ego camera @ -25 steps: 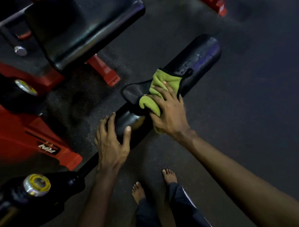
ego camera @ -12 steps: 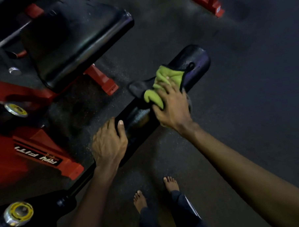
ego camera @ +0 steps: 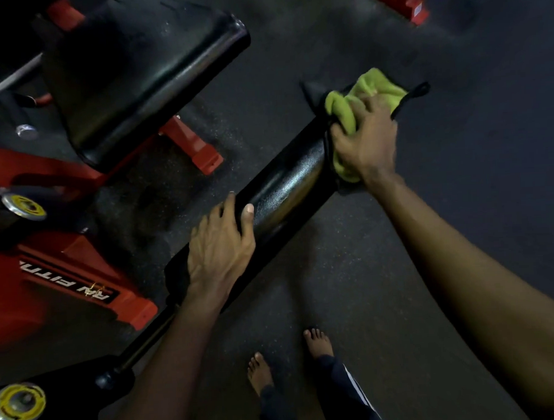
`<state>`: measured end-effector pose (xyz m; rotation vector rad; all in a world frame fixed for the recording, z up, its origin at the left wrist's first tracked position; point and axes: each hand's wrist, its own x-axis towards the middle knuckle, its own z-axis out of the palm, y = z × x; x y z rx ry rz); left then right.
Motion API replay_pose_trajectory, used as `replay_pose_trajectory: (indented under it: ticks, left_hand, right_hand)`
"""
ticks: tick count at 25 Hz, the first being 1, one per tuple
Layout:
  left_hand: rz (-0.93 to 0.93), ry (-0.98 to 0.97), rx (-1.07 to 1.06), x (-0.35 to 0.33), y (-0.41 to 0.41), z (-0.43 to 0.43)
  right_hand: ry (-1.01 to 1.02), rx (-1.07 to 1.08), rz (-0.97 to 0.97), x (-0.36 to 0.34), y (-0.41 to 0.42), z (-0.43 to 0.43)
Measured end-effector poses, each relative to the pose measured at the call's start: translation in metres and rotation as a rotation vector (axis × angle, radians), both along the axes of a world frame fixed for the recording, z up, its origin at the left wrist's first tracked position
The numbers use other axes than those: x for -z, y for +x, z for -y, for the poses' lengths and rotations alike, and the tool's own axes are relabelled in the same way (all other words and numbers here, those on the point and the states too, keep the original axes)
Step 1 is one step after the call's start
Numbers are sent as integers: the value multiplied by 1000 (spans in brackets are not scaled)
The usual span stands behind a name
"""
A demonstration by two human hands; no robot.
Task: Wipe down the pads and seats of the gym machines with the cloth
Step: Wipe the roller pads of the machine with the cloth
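Observation:
A long black roller pad runs diagonally across the middle of the view, above the dark floor. My right hand grips a bunched yellow-green cloth with a black edge and presses it around the pad's far end, which the cloth hides. My left hand holds the pad's near part, fingers and thumb curled over its top.
A black padded seat on a red machine frame stands at the left. The pad's black bar leads to a yellow-capped pivot at the lower left. My bare feet stand below the pad. Another red foot sits top right.
My right hand has slid the cloth outward along the pad to its far end. My left hand has kept its hold on the near part.

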<state>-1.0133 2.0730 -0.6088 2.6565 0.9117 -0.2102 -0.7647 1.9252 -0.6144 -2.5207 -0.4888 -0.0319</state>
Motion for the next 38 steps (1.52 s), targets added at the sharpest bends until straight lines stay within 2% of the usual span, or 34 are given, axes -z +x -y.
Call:
replay_pose_trajectory:
  ticks: [3,5,9,12,14,16,18,20,23,25,27,29,31,33,38]
  left_hand:
    - [-10,10,-19,0,-2,0]
    - [-20,-4,-32,-2,0,0]
    - [4,-48,-28,-4,-1,-4]
    - [1,-124,-45,-3,4,-13]
    - [-36,-188,-65,-2,8,-21]
    - [-83,-279,-93,-3,12,-26]
    - [-71,-344,-112,-3,14,-28]
    - [7,-314,-108,-3,12,-27]
    - [188,-124,-51,-1,1,-16]
    - [166,-86,-28,1,-5,-5]
    - [55,-15,15,5,-6,5]
    - [9,34,42,6,-5,5]
    - [13,30,44,4,-4,4]
    - [18,32,47,3,-3,4]
    - [27,-78,18,2,3,-9]
  right_hand:
    - [-58,-275,47,7,-59,10]
    - [-69,-396,95,10,-46,22]
    - [41,-93,39,10,42,21]
    - [74,64,-22,8,37,7]
    - [79,52,-33,7,-2,3]
    - [59,-114,-19,14,-34,17]
    - [70,-195,5,19,-23,30]
    - [121,-83,20,19,14,30]
    - [173,70,-8,15,48,20]
    - [225,158,-32,16,42,13]
    - [256,212,-26,19,14,9]
    - [274,172,-46,24,-23,11]
    - [271,3,-61,30,-52,25]
    - [266,-106,-36,33,-45,37]
    - [221,93,-26,19,31,18]
